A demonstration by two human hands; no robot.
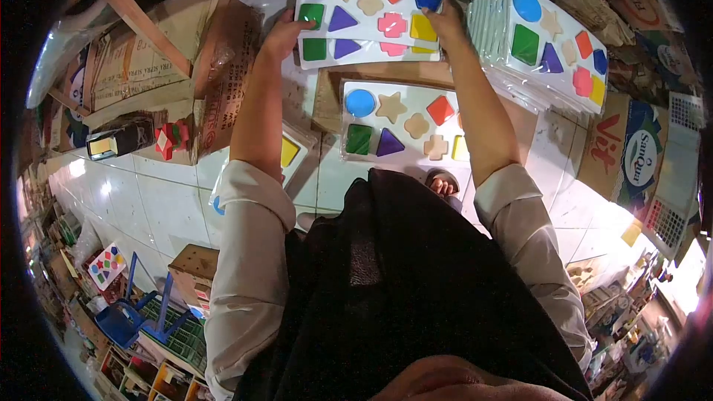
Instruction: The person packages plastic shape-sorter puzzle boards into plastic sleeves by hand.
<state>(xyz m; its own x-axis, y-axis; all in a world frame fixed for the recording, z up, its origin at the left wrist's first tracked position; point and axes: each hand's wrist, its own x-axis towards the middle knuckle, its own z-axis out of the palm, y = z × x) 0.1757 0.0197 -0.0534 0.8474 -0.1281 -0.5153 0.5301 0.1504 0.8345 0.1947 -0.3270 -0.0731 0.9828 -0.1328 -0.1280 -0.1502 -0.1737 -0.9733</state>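
My left hand point(285, 34) and my right hand point(448, 24) grip opposite ends of a white shape puzzle board point(369, 24) with colored pieces, thumbs on its top face. The lower edge of a second puzzle board point(364, 56) shows just beneath it. Closer to me, another wrapped puzzle board point(403, 135) lies partly under my right forearm. To the right of my right hand stands a tall stack of plastic-wrapped puzzle boards point(526, 48). Behind my left forearm, one more board point(303, 150) is partly hidden.
Cardboard boxes point(223, 82) and wooden slats point(145, 26) stand at the left, with a red block piece point(172, 139) beside them. Printed cartons point(620, 145) line the right. A blue chair point(122, 319) and a green crate point(178, 338) are at lower left on the tiled floor point(163, 200).
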